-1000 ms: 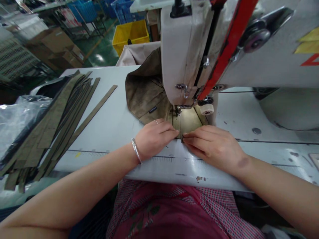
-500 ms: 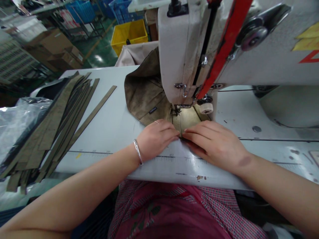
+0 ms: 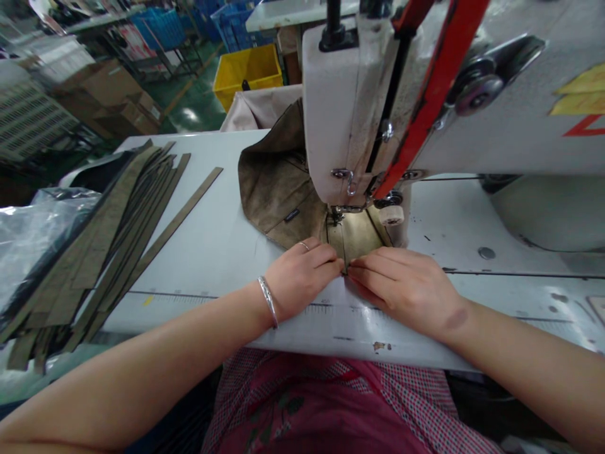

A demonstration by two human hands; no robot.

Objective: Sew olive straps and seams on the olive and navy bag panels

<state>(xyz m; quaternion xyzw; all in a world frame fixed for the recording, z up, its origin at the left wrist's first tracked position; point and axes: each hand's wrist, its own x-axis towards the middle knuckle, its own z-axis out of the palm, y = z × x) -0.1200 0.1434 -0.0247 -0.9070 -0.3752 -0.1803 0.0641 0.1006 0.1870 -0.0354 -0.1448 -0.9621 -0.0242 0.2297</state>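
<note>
A brown-olive fabric piece [image 3: 271, 183], panelled like a hat and bearing a small dark label [image 3: 292, 215], lies under the head of a white sewing machine [image 3: 331, 120]. Its near edge is pinched by my left hand [image 3: 302, 277], which wears a ring and a silver bangle. Just to the right, my right hand [image 3: 401, 280] grips the same edge, fingertips almost meeting the left ones. The presser foot [image 3: 337, 216] stands over a seam of the fabric; whether it is lowered I cannot tell. Part of the fabric is hidden behind the machine head.
Several olive fabric strips [image 3: 127, 221] are piled on the left of the white table [image 3: 227, 221], beside clear plastic [image 3: 42, 227]. One strip [image 3: 177, 221] lies slightly apart. Beyond are a yellow crate [image 3: 248, 72] and cardboard boxes [image 3: 108, 94]. A measuring scale runs along the table's front.
The whole view has shifted slightly downward in the picture. Both hands keep hold of the fabric's near edge, with the left fingers a little more curled. The fabric has hardly moved under the machine.
</note>
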